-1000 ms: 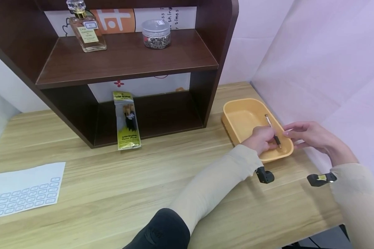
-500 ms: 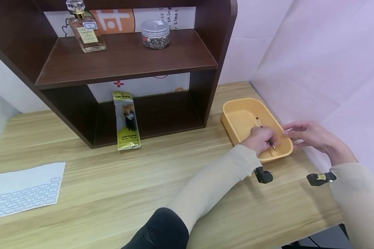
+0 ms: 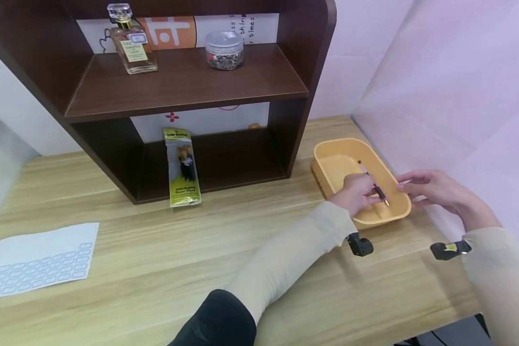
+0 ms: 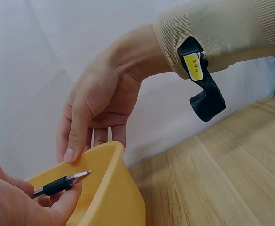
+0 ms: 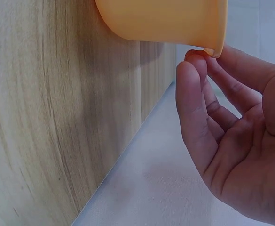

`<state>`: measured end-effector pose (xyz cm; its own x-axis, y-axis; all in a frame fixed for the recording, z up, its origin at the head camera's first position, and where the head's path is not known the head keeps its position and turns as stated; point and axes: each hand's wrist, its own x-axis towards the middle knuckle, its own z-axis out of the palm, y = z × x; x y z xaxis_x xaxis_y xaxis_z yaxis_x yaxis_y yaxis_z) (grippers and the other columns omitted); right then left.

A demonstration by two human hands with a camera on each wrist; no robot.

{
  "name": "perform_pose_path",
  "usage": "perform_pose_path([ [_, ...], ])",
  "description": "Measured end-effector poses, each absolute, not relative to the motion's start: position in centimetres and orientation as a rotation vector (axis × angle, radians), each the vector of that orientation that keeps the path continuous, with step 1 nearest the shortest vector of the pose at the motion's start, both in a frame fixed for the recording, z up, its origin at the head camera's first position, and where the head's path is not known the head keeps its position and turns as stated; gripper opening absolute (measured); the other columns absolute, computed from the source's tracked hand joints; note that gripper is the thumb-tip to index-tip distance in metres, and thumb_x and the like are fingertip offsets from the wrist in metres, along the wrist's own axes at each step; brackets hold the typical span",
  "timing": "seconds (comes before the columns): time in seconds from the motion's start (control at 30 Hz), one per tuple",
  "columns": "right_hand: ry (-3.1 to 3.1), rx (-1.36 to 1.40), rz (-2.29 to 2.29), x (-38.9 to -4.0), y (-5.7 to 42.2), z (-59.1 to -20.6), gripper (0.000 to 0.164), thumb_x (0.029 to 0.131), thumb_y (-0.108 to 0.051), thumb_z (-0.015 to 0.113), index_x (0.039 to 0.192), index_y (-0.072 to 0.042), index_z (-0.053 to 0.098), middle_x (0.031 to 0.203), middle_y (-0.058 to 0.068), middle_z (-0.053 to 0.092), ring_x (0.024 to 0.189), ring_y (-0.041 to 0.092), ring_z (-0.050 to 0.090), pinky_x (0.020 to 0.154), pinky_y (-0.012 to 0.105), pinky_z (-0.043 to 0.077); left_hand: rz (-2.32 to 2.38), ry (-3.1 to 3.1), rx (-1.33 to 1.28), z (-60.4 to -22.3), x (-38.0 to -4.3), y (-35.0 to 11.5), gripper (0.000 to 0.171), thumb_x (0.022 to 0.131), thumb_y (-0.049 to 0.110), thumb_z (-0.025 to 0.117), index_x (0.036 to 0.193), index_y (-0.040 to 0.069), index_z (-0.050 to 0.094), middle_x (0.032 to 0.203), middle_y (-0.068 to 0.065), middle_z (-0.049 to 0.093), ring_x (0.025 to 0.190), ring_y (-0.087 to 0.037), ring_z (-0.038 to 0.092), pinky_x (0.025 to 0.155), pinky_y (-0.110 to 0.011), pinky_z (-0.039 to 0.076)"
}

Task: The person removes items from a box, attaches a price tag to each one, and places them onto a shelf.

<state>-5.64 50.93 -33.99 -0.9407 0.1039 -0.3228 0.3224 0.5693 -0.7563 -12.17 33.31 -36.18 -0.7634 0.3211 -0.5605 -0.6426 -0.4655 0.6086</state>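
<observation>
A yellow plastic tray [image 3: 335,161] stands on the table at the right, beside the white cloth wall. My left hand [image 3: 354,193] reaches over the tray and pinches a pen [image 3: 379,192] between thumb and fingers. In the left wrist view the clear-barrelled pen shows a black grip [image 4: 55,186] and a bare metal tip that points toward the tray's near corner. My right hand [image 3: 443,194] pinches the tray's right rim, thumb at the lip and fingers outside. The right wrist view shows these fingertips right at the rim, under the tray wall [image 5: 175,21].
A dark brown shelf [image 3: 186,98] stands at the back with a perfume bottle [image 3: 135,50], a lidded jar [image 3: 225,50] and a pack of artist brushes [image 3: 183,168]. A label sheet [image 3: 41,259] lies at the left on the wooden table [image 3: 199,269].
My left hand has drawn the pen a little leftward inside the tray, and the pen slants slightly more. My right hand stays at the rim. The head view has shifted slightly.
</observation>
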Motion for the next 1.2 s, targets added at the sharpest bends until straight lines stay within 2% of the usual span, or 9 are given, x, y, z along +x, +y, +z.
perform_pose_path([
  [0.1, 2.566, 0.35, -1.298, -5.8, 50.9, -34.0, 0.053, 0.099, -0.021, 0.067, 0.137, 0.012, 0.049, 0.104, -0.003, 0.072, 0.09, 0.012, 0.067, 0.076, 0.038, 0.061, 2.23, 1.145, -0.468, -36.1, -12.2, 32.9, 0.026, 0.079, -0.027, 0.043, 0.084, -0.01, 0.062, 0.08, -0.014, 0.05, 0.068, -0.028, 0.051, 0.083, -0.068, 0.051],
  [0.2, 2.578, 0.343, -1.269, -6.0, 50.8, -34.0, 0.055, 0.099, -0.022, 0.066, 0.138, 0.012, 0.047, 0.109, 0.003, 0.072, 0.09, 0.011, 0.066, 0.076, 0.038, 0.061, 2.219, 1.156, -0.434, -35.8, -12.2, 32.3, 0.022, 0.083, -0.025, 0.048, 0.084, -0.009, 0.063, 0.079, -0.013, 0.053, 0.068, -0.028, 0.055, 0.084, -0.066, 0.052],
  [0.37, 2.589, 0.328, -1.227, -6.2, 50.6, -34.0, 0.057, 0.1, -0.023, 0.065, 0.14, 0.012, 0.045, 0.117, 0.014, 0.069, 0.09, 0.009, 0.066, 0.077, 0.038, 0.061, 2.19, 1.187, -0.363, -34.9, -12.0, 31.1, 0.015, 0.089, -0.017, 0.058, 0.093, -0.007, 0.068, 0.081, -0.015, 0.06, 0.087, -0.037, 0.068, 0.085, -0.061, 0.054],
  [0.5, 2.583, 0.325, -1.244, -6.2, 50.6, -33.9, 0.054, 0.1, -0.02, 0.065, 0.138, 0.013, 0.046, 0.109, 0.005, 0.071, 0.089, 0.011, 0.067, 0.076, 0.038, 0.061, 2.185, 1.174, -0.299, -34.3, -11.8, 30.0, 0.019, 0.09, -0.015, 0.06, 0.104, -0.005, 0.069, 0.083, -0.017, 0.062, 0.098, -0.044, 0.067, 0.086, -0.062, 0.053],
  [0.6, 2.581, 0.325, -1.243, -6.3, 50.6, -33.9, 0.053, 0.1, -0.019, 0.065, 0.137, 0.013, 0.047, 0.105, 0.001, 0.072, 0.088, 0.013, 0.068, 0.076, 0.038, 0.061, 2.169, 1.168, -0.265, -34.0, -11.7, 29.0, 0.021, 0.09, -0.014, 0.061, 0.104, -0.001, 0.069, 0.085, -0.016, 0.062, 0.099, -0.045, 0.067, 0.087, -0.063, 0.053],
  [0.8, 2.584, 0.324, -1.219, -6.2, 50.7, -33.9, 0.053, 0.1, -0.018, 0.064, 0.137, 0.015, 0.046, 0.106, 0.004, 0.072, 0.087, 0.013, 0.068, 0.076, 0.039, 0.061, 2.124, 1.155, -0.208, -33.3, -11.4, 27.0, 0.02, 0.091, -0.011, 0.062, 0.102, 0.004, 0.07, 0.091, -0.015, 0.066, 0.099, -0.044, 0.067, 0.088, -0.061, 0.053],
  [1.0, 2.586, 0.306, -1.23, -6.1, 50.8, -33.8, 0.048, 0.1, -0.016, 0.065, 0.133, 0.015, 0.05, 0.101, -0.002, 0.072, 0.086, 0.013, 0.069, 0.075, 0.04, 0.061, 2.108, 1.122, -0.145, -32.9, -11.3, 24.8, 0.021, 0.092, -0.011, 0.063, 0.105, 0.004, 0.07, 0.094, -0.016, 0.067, 0.097, -0.038, 0.068, 0.089, -0.063, 0.051],
  [1.13, 2.584, 0.303, -1.24, -6.0, 51.0, -33.8, 0.04, 0.099, -0.016, 0.066, 0.129, 0.008, 0.057, 0.099, -0.005, 0.072, 0.086, 0.014, 0.069, 0.075, 0.039, 0.061, 2.1, 1.099, -0.113, -32.8, -11.3, 23.3, 0.023, 0.092, -0.011, 0.062, 0.109, 0.003, 0.069, 0.091, -0.014, 0.064, 0.087, -0.031, 0.066, 0.089, -0.063, 0.051],
  [1.2, 2.578, 0.308, -1.252, -5.9, 51.1, -33.8, 0.03, 0.099, -0.016, 0.066, 0.125, -0.002, 0.063, 0.098, -0.006, 0.072, 0.086, 0.014, 0.069, 0.074, 0.038, 0.061, 2.097, 1.088, -0.095, -32.8, -11.2, 22.5, 0.022, 0.093, -0.01, 0.062, 0.108, 0.003, 0.068, 0.09, -0.013, 0.064, 0.086, -0.03, 0.066, 0.09, -0.063, 0.051],
])
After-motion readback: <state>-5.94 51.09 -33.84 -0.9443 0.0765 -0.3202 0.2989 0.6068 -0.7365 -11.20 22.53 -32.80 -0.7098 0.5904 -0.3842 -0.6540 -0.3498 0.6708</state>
